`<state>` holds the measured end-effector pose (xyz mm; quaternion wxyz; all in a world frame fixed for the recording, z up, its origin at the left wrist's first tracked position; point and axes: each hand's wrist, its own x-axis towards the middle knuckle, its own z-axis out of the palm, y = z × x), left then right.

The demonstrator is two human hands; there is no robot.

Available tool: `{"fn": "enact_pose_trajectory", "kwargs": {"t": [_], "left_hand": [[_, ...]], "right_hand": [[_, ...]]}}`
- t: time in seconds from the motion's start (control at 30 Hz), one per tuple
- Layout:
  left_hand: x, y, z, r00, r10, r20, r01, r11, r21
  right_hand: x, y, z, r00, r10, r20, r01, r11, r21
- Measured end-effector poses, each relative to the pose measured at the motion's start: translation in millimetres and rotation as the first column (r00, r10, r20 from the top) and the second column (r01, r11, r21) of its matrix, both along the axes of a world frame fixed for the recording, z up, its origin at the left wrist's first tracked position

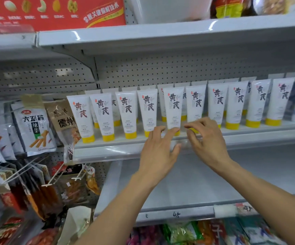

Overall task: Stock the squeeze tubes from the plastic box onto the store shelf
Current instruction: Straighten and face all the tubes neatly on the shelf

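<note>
at the shelf edge, left hand and right hand, both released, flank one squeeze tube.

We stretch our left forearm and right forearm far and up from the near edge, and they converge. Our left hand shows its back, fingers straight and slightly spread, thumb out to the right. Our right hand, just beside it, bends its fingers loosely leftward, gripping nothing we can see.
</note>
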<state>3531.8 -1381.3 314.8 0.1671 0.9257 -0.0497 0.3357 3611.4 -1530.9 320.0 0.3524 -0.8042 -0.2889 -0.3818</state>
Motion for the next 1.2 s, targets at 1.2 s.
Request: {"fn": "enact_pose_trajectory", "kwargs": {"t": [1.2], "left_hand": [[42,-30,-4,0.936,0.325,-0.138,-0.297,0.936,0.191]], "right_hand": [[27,-34,-7,0.988,-0.071,-0.135,0.001,0.885,-0.465]]}}
